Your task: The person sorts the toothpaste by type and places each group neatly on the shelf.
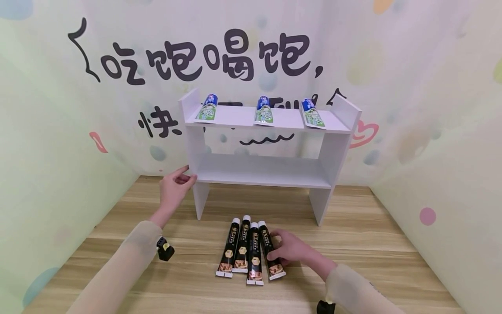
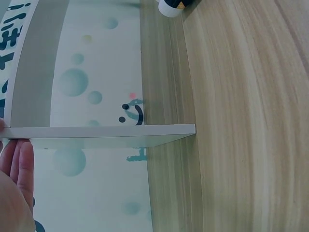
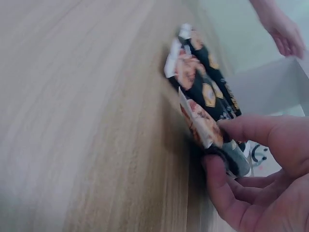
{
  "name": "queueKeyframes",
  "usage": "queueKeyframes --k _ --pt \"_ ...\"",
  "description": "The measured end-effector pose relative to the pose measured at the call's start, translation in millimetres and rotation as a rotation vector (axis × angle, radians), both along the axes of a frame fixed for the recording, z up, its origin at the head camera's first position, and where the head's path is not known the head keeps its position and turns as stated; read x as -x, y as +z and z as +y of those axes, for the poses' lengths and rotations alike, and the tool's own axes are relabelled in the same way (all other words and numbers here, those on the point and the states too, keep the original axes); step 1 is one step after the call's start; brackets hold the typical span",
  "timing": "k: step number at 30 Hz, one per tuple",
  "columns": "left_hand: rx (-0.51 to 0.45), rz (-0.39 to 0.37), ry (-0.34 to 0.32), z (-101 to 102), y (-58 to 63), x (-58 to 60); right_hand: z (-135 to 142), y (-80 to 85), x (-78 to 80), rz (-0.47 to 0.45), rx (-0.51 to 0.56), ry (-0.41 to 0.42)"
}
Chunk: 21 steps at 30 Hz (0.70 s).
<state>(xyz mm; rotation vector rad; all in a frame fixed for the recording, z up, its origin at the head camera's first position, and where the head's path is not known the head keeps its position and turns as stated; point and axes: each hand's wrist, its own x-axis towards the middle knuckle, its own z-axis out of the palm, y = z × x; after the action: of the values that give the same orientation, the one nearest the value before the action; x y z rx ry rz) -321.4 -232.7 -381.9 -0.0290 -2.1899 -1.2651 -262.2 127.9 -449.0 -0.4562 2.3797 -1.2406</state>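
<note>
Several black toothpaste tubes (image 1: pixel 254 255) with white caps lie side by side on the table, caps toward the shelf. My right hand (image 1: pixel 290 247) pinches the rightmost toothpaste tube (image 1: pixel 272 255) from its right side. In the right wrist view, thumb and fingers (image 3: pixel 219 186) close around that tube near its flat, crimped end. My left hand (image 1: pixel 175 185) grips the left side panel of the white shelf (image 1: pixel 262 170) at its front edge, around the middle board's height. Fingers (image 2: pixel 24 166) lie along the panel's outer face in the left wrist view.
On the shelf's top board lie three blue-and-green toothpaste tubes, at left (image 1: pixel 208 109), middle (image 1: pixel 264 110) and right (image 1: pixel 312 113). The shelf stands on the wooden table (image 1: pixel 188 279) before a wall (image 1: pixel 157 26) with black lettering. Side walls flank the table.
</note>
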Motion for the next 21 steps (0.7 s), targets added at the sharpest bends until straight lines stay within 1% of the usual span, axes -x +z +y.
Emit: queueKeyframes --k 2,4,10,14,21 --pt "0.002 -0.003 0.001 0.1 -0.3 0.1 4.7 -1.4 -0.1 -0.073 0.047 -0.009" --pt "-0.002 -0.003 0.0 0.2 -0.3 0.0 8.1 -2.6 -0.6 -0.124 0.09 -0.01" --pt "-0.006 0.01 0.006 0.1 0.5 0.8 10.2 -2.2 -1.1 -0.199 0.232 0.024" --pt "-0.002 0.013 0.008 0.0 0.0 1.0 9.0 3.4 -3.4 -0.214 0.31 0.038" --pt "0.004 0.005 0.006 0.0 -0.6 0.3 7.3 18.4 -5.3 -0.176 0.326 0.064"
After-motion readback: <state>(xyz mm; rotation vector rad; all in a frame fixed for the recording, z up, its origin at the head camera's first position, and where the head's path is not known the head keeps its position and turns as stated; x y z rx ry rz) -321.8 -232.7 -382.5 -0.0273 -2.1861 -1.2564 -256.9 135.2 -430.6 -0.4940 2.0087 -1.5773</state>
